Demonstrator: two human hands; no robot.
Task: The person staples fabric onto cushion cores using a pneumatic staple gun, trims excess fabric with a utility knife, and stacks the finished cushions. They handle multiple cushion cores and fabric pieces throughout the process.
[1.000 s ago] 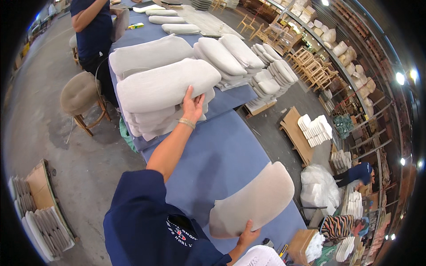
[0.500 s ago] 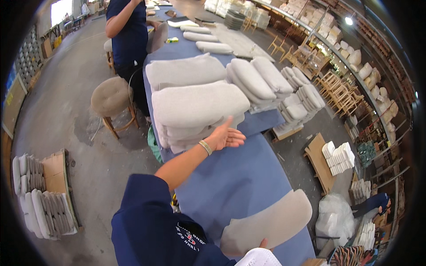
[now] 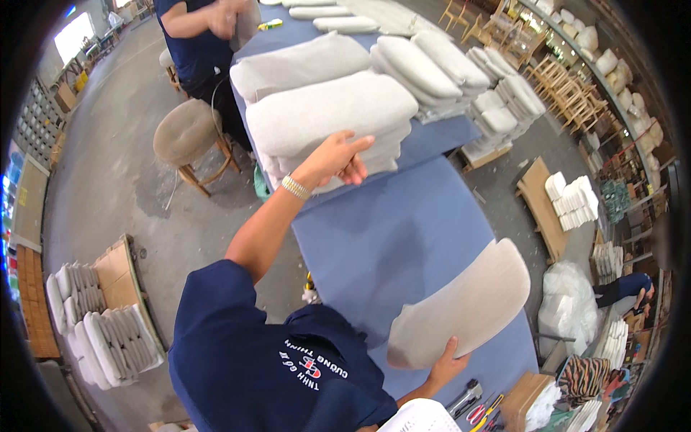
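My left hand (image 3: 340, 160), with a metal watch band at the wrist, is open with its fingers apart. It hovers at the front of a stack of light grey upholstered cushions (image 3: 331, 108); I cannot tell whether it touches them. At the lower right, my right hand (image 3: 448, 363) grips the near edge of a single curved grey cushion (image 3: 464, 306), its thumb or a finger showing on the upper face. That cushion is tilted over the blue-covered table (image 3: 374, 230).
More cushions (image 3: 425, 68) are piled beyond the stack. A co-worker (image 3: 188, 54) stands at the far left near a round stool (image 3: 187, 133). Pliers (image 3: 476, 413) and other tools lie by the table's near right corner. A loaded pallet (image 3: 129, 288) sits on the left floor.
The whole view has shifted. My left hand has turned, its fingers pointing differently beside the stack. The cushion and my right hand show more fully, and the co-worker's hands have moved.
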